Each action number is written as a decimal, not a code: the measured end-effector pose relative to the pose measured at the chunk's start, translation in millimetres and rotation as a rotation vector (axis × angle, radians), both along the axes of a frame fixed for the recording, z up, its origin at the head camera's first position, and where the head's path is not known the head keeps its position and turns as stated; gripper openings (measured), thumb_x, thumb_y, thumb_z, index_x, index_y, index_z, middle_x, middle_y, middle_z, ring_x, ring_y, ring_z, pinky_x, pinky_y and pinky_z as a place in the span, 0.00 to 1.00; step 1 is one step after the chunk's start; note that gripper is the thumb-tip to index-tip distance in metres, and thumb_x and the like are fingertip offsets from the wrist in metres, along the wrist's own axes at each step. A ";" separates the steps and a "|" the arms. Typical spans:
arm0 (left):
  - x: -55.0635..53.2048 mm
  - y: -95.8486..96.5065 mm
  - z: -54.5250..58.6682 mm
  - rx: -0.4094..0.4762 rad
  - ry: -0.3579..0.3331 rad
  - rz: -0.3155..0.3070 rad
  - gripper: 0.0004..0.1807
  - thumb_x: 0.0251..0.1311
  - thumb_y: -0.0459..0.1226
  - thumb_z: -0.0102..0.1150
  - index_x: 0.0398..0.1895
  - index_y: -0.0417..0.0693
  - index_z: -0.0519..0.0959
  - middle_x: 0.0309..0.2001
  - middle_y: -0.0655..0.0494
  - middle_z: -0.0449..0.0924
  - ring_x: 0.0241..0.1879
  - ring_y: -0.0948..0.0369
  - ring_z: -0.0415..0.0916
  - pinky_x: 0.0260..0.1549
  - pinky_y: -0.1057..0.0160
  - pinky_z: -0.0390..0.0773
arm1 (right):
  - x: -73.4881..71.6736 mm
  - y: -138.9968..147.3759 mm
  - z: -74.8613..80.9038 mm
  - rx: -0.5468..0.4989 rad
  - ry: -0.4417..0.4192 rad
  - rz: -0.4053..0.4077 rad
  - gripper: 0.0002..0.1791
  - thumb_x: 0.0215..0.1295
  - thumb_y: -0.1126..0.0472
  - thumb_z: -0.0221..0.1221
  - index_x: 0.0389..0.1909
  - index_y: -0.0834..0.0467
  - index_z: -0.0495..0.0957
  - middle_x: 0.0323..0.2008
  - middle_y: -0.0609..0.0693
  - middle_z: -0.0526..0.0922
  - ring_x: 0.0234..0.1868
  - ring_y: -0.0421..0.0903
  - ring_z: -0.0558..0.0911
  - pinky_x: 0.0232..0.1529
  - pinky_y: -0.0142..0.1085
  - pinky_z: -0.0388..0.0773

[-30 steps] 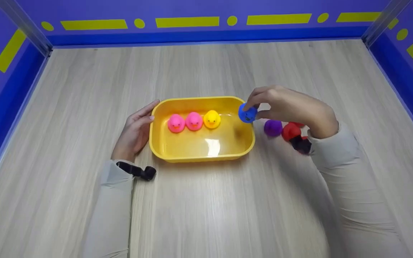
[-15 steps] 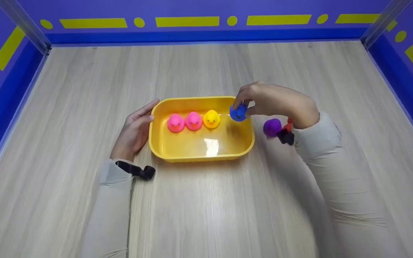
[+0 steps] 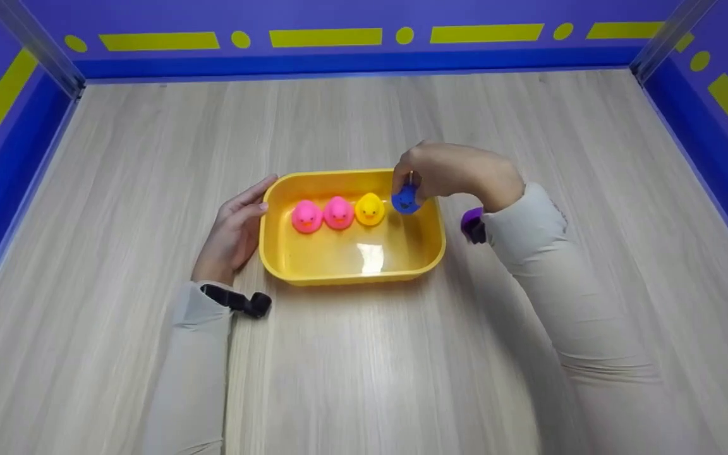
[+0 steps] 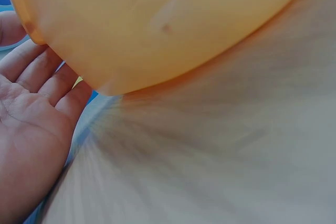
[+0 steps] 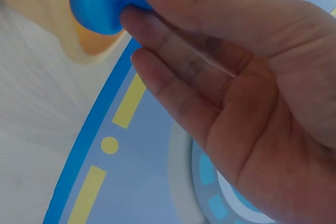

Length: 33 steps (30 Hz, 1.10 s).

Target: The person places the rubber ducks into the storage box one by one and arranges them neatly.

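Note:
A yellow plastic tub (image 3: 351, 279) stands on the table, with two pink rubber ducks (image 3: 307, 217) and a yellow rubber duck (image 3: 370, 210) lined up inside. At the tub's left end rests my left hand (image 3: 232, 230), its fairly straight fingers along the outer wall and its thumb tip at the rim. My right hand (image 3: 459, 170) reaches over the tub's right end and pinches a blue rubber duck (image 3: 406, 200) between thumb and fingers. In the right wrist view the blue duck (image 5: 100, 3) overlaps the tub's rim (image 5: 79, 59), the thumb on its near side.
Right of the tub, a purple rubber duck (image 3: 471, 221) shows partly behind the right wrist's black strap. Blue-purple walls (image 3: 351, 60) with yellow marks bound the wooden table (image 3: 339, 373) at the back and sides. Another black wrist camera (image 3: 256, 304) sits by the left cuff.
My right hand has carried the blue duck leftward, from the tub's right rim to beside the yellow duck. The right forearm now covers the red ducks. My left hand stays at the tub.

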<state>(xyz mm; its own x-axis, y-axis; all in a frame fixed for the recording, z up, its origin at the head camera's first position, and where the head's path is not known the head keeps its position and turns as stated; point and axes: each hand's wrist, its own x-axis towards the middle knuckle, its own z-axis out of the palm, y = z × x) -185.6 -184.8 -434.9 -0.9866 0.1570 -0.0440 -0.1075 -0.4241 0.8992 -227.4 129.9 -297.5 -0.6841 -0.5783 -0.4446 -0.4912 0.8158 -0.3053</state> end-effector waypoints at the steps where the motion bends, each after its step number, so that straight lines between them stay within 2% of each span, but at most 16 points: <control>1: -0.1 0.0 -0.1 0.001 0.001 0.002 0.29 0.62 0.23 0.43 0.69 0.30 0.60 0.72 0.42 0.59 0.68 0.59 0.62 0.70 0.60 0.60 | -0.3 -1.7 -0.6 0.006 0.000 0.002 0.17 0.57 0.67 0.66 0.49 0.55 0.83 0.47 0.52 0.82 0.44 0.50 0.79 0.54 0.44 0.80; 6: -0.5 1.0 0.8 0.015 0.006 0.006 0.29 0.62 0.23 0.42 0.68 0.29 0.59 0.73 0.39 0.55 0.69 0.58 0.60 0.71 0.60 0.59 | -1.7 -9.2 -3.2 0.037 -0.011 0.002 0.15 0.57 0.69 0.64 0.47 0.56 0.83 0.46 0.52 0.82 0.44 0.51 0.77 0.54 0.43 0.81; 19: 0.4 0.2 1.1 0.003 0.004 0.001 0.29 0.62 0.23 0.41 0.69 0.29 0.57 0.73 0.40 0.55 0.71 0.58 0.56 0.71 0.61 0.58 | -8.5 -25.7 -6.7 0.125 -0.100 -0.064 0.18 0.57 0.74 0.62 0.46 0.54 0.81 0.47 0.52 0.78 0.47 0.51 0.73 0.57 0.44 0.77; 33: 0.7 0.3 -0.7 0.055 -0.008 0.008 0.28 0.61 0.23 0.43 0.67 0.31 0.61 0.67 0.50 0.68 0.68 0.60 0.63 0.70 0.59 0.60 | -12.2 -31.9 -14.4 0.198 -0.102 -0.075 0.17 0.53 0.76 0.63 0.41 0.54 0.80 0.45 0.52 0.74 0.47 0.51 0.71 0.53 0.43 0.77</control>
<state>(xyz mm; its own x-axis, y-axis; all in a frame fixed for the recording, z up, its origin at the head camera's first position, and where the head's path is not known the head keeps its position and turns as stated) -184.9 -184.5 -435.7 -0.9875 0.1517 -0.0437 -0.1115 -0.4740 0.8734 -239.7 98.0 -311.9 -0.6676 -0.4222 -0.6133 -0.4021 0.8977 -0.1802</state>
